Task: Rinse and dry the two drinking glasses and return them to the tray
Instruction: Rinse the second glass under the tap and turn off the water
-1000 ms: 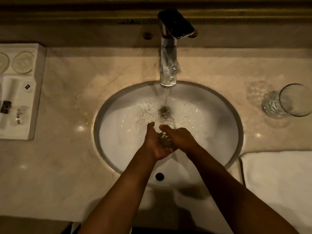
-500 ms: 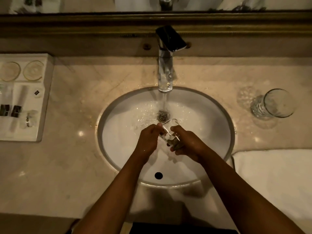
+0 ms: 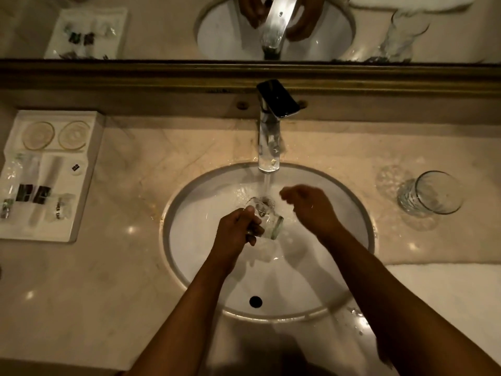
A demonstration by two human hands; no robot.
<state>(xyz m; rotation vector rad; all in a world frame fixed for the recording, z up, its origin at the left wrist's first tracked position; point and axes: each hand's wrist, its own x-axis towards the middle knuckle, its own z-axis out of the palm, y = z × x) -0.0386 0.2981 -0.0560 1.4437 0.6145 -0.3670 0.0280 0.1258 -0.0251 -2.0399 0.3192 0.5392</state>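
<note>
At the far left of the worktop [image 3: 130, 267] lies a white tray [image 3: 81, 213]. Its far end has two round coasters [image 3: 38, 134] side by side with no glass on them; nearer compartments hold small wrapped toiletries [image 3: 34, 193], too dim to name.

In the middle is an oval white sink [image 3: 271, 280] set into the worktop, with a dark overflow hole on its near wall. A chrome tap [image 3: 268, 142] stands at its far edge, and a stream of water [image 3: 266, 183] falls from the spout into the bowl.

The left hand [image 3: 237, 226] is over the sink, its grip closed round the base end of a glass [image 3: 267, 219]. The glass is tipped on its side with its mouth toward the right, and the stream lands on its far side. The right hand [image 3: 311, 207] hangs just right of the stream, apart from the glass, its grip narrow with fingers loosely curled and nothing in it. Both forearms are bare.

To the right of the sink, a second glass [image 3: 431, 194] stands alone on the worktop, well away from the tray, with wet patches around it. Near right, a white towel [image 3: 447, 294] lies flat on the worktop beside the sink rim.

Along the far side, a mirror [image 3: 162, 25] above a dark frame reflects the tray, sink, hands and second glass.
</note>
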